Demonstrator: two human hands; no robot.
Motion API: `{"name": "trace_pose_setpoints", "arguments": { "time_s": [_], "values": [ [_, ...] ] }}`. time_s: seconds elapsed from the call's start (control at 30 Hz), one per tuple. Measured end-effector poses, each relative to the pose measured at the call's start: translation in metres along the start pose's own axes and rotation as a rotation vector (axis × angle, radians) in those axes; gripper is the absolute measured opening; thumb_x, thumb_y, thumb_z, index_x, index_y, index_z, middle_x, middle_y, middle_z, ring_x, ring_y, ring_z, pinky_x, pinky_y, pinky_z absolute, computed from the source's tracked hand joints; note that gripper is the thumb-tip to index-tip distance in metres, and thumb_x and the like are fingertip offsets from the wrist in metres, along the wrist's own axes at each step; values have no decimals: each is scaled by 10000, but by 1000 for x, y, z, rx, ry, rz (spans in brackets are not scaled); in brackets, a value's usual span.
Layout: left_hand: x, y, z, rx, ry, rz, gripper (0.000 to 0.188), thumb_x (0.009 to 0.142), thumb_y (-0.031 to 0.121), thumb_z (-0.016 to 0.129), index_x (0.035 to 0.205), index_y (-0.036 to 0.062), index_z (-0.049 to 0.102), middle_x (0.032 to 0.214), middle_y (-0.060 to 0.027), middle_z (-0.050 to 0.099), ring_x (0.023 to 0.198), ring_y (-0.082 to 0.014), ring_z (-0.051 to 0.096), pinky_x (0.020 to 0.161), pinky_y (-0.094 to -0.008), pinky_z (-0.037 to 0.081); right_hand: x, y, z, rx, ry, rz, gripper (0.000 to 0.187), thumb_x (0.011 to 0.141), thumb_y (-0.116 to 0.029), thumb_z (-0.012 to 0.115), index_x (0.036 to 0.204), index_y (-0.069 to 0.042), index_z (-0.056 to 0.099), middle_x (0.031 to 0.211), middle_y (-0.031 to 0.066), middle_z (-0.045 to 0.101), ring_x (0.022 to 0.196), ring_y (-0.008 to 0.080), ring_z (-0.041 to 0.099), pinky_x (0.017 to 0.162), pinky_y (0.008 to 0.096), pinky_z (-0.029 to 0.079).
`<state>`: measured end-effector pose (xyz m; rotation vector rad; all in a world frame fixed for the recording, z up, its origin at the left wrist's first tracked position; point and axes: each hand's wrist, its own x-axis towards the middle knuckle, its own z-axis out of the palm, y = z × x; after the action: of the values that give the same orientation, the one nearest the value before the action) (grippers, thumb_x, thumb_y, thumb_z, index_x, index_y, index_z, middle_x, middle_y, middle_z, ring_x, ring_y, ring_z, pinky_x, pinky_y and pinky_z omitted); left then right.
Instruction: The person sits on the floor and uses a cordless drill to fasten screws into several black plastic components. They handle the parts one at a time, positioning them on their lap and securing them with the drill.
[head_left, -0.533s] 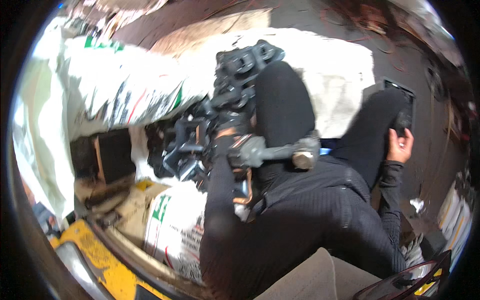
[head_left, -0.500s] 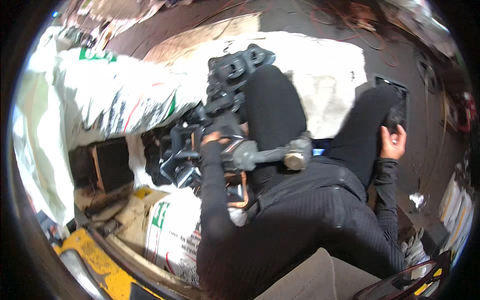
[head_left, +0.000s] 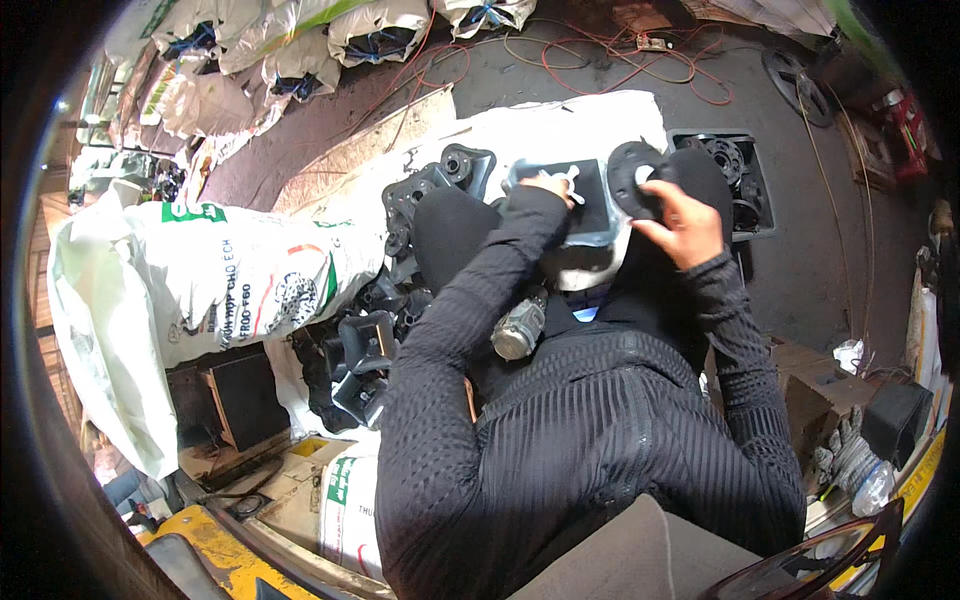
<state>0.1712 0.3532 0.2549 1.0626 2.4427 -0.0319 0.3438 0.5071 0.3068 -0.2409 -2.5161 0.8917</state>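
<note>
Two black parts held over the lap, above the white sack.

Left hand [head_left: 548, 186] closes on a square black panel [head_left: 585, 200]; right hand [head_left: 680, 215] grips a round black disc [head_left: 632, 180] just beside it. Either could slip onto the sack [head_left: 560, 125] if the grip loosens.

The left hand [head_left: 553, 186] is mostly hidden behind its own dark sleeve at upper centre, so only a few fingers show on the square dark tray [head_left: 580, 200], and its grip cannot be made out. The right hand [head_left: 680, 218] covers part of the round black disc [head_left: 632, 178]. The tool in the lap [head_left: 519, 328] is half buried under the left forearm, and the sack at lower left [head_left: 345, 505] is cut by the body.
</note>
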Motion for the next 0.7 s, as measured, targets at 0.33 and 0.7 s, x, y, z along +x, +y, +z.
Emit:
{"name": "trace_pose_setpoints", "arguments": {
  "time_s": [0.33,0.7],
  "values": [
    [-103,-64,12,-342,426,301,310,790,195,587,1072,65,591,1032,-124,614,943,-279,592,816,-354,461,-2,16,92,-194,-574,93,377,704,-203,667,1029,-123,494,820,122,627,788,295,615,649,410,477],
    [-193,-54,8,-499,10,178,536,641,153,651,1147,85,488,1072,-116,547,1001,-299,523,856,-387,426,7,19,119,-277,-767,216,390,744,-260,643,1059,-92,488,847,152,633,829,316,614,705,419,476]
  ]
}}
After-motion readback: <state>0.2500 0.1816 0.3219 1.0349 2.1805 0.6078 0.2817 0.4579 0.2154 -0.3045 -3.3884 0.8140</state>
